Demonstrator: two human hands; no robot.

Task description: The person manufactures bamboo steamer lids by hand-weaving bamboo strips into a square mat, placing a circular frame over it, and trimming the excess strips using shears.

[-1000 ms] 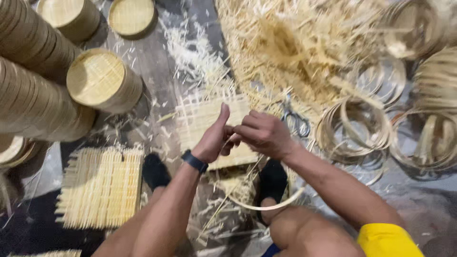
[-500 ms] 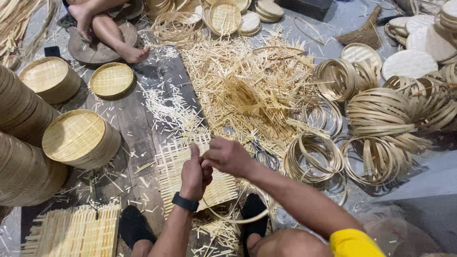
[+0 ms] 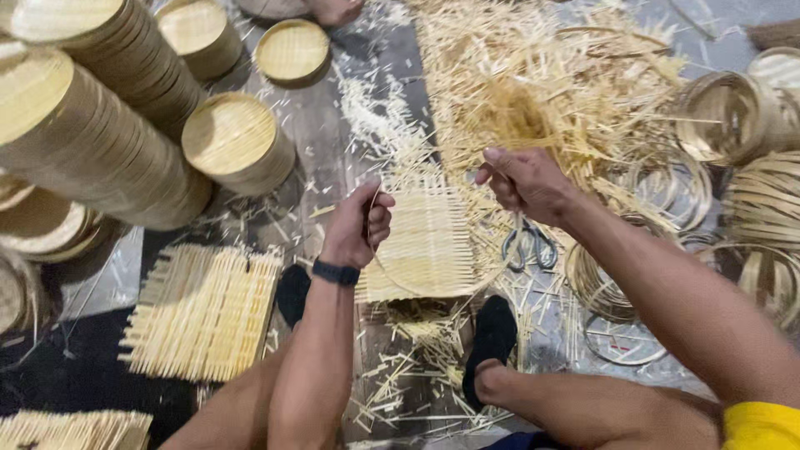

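My left hand point(image 3: 360, 223), with a dark band on its wrist, is closed on one end of a thin bamboo strip point(image 3: 417, 292). The strip bends in a loop below a square woven bamboo mat point(image 3: 429, 246) and rises to my right hand point(image 3: 523, 182), which pinches its other end. The mat lies on the floor between my two hands, just beyond my feet in black socks point(image 3: 493, 329). Both hands hover a little above the mat.
Tall stacks of round woven lids point(image 3: 100, 142) fill the left. A second woven mat point(image 3: 204, 310) lies at lower left. Scissors point(image 3: 530, 248) rest right of the mat. A heap of bamboo slivers point(image 3: 533, 92) lies ahead, bamboo rings point(image 3: 750, 208) at right. Another person's foot point(image 3: 335, 10) shows at top.
My hands, close together over the mat a second ago, have drawn apart, the right one moving right and up. The strip now spans between them in a curve.
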